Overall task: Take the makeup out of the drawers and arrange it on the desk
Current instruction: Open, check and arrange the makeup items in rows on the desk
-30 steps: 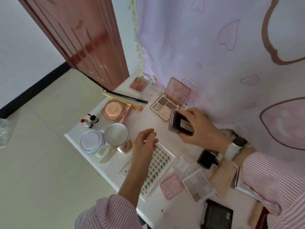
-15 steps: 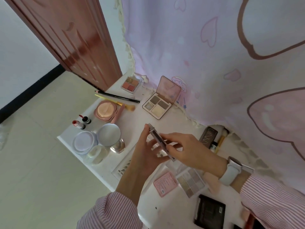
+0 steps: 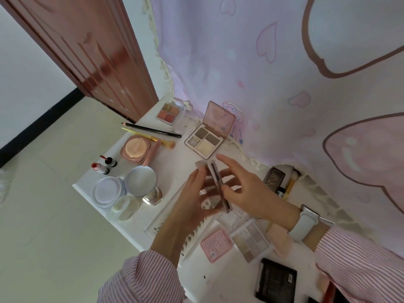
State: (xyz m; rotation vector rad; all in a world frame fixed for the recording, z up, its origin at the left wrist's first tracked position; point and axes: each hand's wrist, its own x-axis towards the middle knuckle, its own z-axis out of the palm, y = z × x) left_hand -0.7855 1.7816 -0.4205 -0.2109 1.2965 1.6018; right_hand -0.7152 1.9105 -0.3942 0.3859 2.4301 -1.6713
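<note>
A second ago only my right hand (image 3: 244,190) held the small palette (image 3: 215,186), out past my left fingertips. I drew it back between both sets of fingers, my left hand (image 3: 192,204) closed under it, and its lid swung open edge-on.

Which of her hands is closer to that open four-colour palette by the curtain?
Right. The right hand has a fingertip reaching close to the open palette; the left hand sits lower, farther from it. Both hold a small compact.
</note>
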